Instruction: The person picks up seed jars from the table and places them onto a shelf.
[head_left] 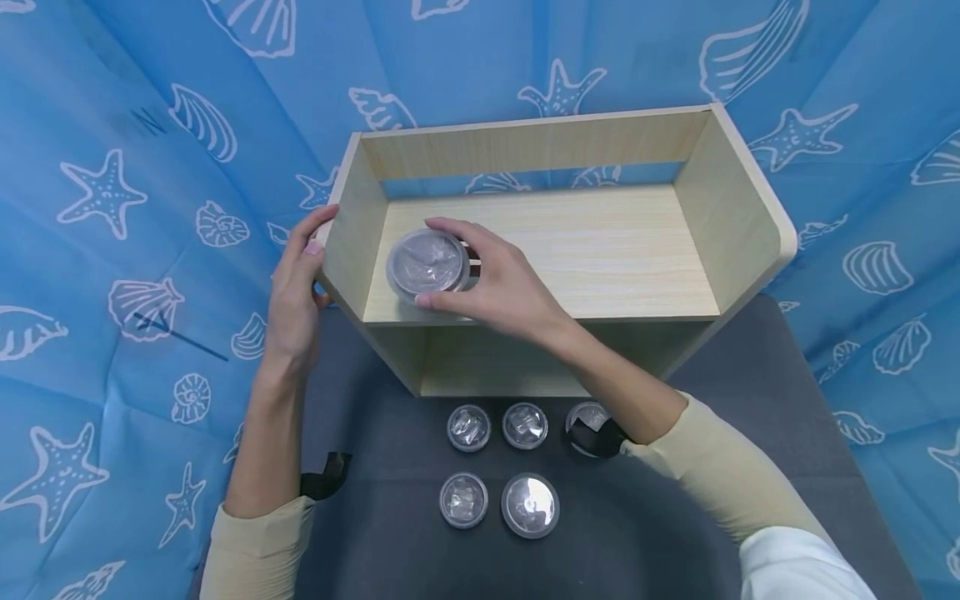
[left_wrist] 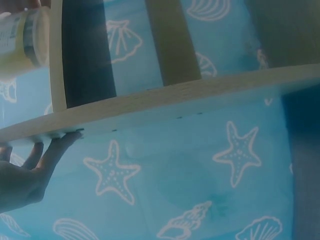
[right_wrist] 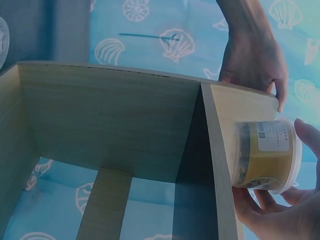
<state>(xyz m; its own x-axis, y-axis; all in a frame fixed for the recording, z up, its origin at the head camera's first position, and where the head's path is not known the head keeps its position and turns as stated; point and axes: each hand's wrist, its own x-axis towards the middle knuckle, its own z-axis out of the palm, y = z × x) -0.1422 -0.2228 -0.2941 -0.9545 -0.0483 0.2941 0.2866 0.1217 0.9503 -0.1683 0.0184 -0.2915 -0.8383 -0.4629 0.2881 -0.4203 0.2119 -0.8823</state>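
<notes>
My right hand (head_left: 510, 283) grips a clear plastic jar (head_left: 427, 265) with a see-through lid, thumb on the near side and fingers on the far side. In the right wrist view, the jar (right_wrist: 265, 155) shows a yellow band, a white label and dark contents. It is upright at the left end of the upper board of a pale wooden shelf unit (head_left: 585, 242); whether its base touches the board cannot be told. My left hand (head_left: 294, 292) touches the outside of the left side panel near its front edge. In the left wrist view, its fingers (left_wrist: 52, 150) press that panel.
Several round lidded jars (head_left: 464, 500) stand on the dark grey tabletop (head_left: 390, 542) before the unit, one partly hidden by a black strap (head_left: 600, 437) at my right wrist. A blue shell-patterned curtain (head_left: 150, 400) hangs behind and at both sides.
</notes>
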